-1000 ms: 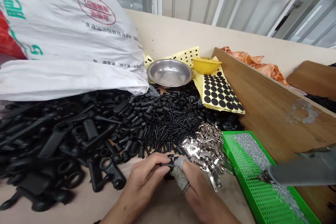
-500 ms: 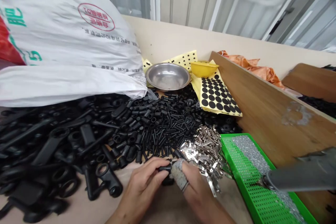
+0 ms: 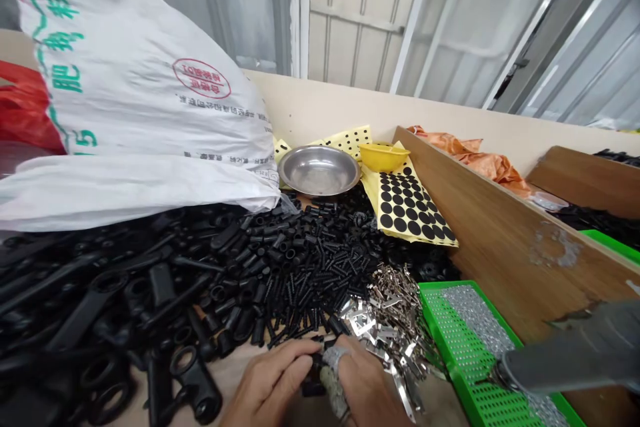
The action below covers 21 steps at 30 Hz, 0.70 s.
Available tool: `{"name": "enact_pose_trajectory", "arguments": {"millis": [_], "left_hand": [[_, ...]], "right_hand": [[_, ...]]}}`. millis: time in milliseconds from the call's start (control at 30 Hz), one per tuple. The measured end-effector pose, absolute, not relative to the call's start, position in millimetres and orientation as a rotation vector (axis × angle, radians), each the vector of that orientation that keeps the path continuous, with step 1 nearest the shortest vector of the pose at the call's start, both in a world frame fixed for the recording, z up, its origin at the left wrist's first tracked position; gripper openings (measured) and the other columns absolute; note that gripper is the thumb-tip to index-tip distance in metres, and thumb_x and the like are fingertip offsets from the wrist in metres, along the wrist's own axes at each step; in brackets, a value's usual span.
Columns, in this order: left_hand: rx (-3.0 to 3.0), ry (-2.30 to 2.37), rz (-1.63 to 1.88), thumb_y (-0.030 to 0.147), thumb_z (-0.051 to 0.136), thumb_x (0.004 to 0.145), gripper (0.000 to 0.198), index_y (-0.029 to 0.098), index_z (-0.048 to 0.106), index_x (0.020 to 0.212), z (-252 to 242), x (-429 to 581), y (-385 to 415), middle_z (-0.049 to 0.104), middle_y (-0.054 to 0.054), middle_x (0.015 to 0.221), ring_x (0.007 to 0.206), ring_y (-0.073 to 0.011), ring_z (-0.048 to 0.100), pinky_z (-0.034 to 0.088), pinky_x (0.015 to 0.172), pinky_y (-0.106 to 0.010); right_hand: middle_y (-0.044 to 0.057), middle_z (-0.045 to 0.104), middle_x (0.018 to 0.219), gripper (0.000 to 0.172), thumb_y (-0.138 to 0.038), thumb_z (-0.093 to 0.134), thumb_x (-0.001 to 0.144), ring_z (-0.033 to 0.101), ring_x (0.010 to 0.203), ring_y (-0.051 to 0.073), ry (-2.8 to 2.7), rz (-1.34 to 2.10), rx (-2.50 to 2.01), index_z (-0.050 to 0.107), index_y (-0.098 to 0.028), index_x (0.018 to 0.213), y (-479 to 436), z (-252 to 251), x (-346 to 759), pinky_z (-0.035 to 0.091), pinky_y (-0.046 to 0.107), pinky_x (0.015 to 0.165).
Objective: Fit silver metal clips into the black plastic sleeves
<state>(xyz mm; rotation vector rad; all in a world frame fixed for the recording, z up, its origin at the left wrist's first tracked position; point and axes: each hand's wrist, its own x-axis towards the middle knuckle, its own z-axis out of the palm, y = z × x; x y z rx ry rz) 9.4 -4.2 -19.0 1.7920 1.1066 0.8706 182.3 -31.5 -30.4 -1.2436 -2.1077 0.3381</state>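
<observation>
At the bottom centre, my left hand (image 3: 275,383) is closed with thumb and forefinger on a small black plastic part (image 3: 313,383). My right hand (image 3: 367,383) meets it from the other side, its fingers closed against the same part. A grey wrapping (image 3: 334,380) covers a finger of the right hand. Most of the part is hidden by the fingers. Just beyond the hands lie black ribbed pins (image 3: 300,293) and a heap of small metal strips (image 3: 393,300). Black plastic handles with ring ends (image 3: 195,373) lie to the left.
A green perforated tray (image 3: 463,353) with small silvery pieces stands at right. A grey cylindrical tool (image 3: 565,353) with a thin tip reaches over it. Behind are a steel bowl (image 3: 320,170), yellow bowl (image 3: 384,157), dotted sticker sheets (image 3: 413,207), white sack (image 3: 150,93) and wooden divider (image 3: 500,227).
The view has tilted up, so everything sits lower in the picture. Both hands remain together around the black plastic part.
</observation>
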Motion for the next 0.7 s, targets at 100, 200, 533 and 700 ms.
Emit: {"name": "enact_pose_trajectory", "arguments": {"millis": [100,200,533,700], "left_hand": [[1.784,1.111,0.903,0.025,0.05,0.086,0.019,0.028,0.066,0.097,-18,9,-7,0.073,0.002,0.093,0.085,-0.017,0.067,0.05,0.076,-0.019],[1.878,1.062,0.986,0.019,0.052,0.085,0.018,0.026,0.063,0.097,-15,8,-12,0.071,0.0,0.093,0.085,-0.0161,0.065,0.048,0.074,-0.019],[1.513,1.081,1.022,0.022,0.057,0.08,0.012,0.022,0.067,0.087,-17,11,-17,0.068,-0.001,0.076,0.071,-0.0165,0.062,0.047,0.064,-0.023],[1.005,1.015,0.899,0.039,0.068,0.069,0.025,0.016,0.067,0.08,-13,17,-18,0.06,0.002,0.055,0.049,-0.0107,0.05,0.04,0.049,-0.02]], "right_hand": [[0.008,0.06,0.096,0.029,-0.01,0.041,0.068,0.055,0.088,0.023,-2.056,0.49,-1.24,0.052,-0.02,0.092,-34,-24,180,0.043,0.032,0.076],[0.005,0.061,0.098,0.026,-0.009,0.035,0.079,0.056,0.091,0.019,-1.939,0.785,-1.314,0.052,-0.022,0.093,-37,-10,180,0.042,0.029,0.079],[0.004,0.053,0.08,0.017,-0.008,0.033,0.078,0.05,0.075,0.018,-2.044,0.592,-1.271,0.045,-0.02,0.078,-41,-4,174,0.039,0.028,0.065],[0.006,0.049,0.076,0.019,-0.007,0.034,0.078,0.043,0.07,0.02,-2.188,0.158,-1.17,0.049,-0.018,0.079,-35,-11,179,0.034,0.029,0.059]]}}
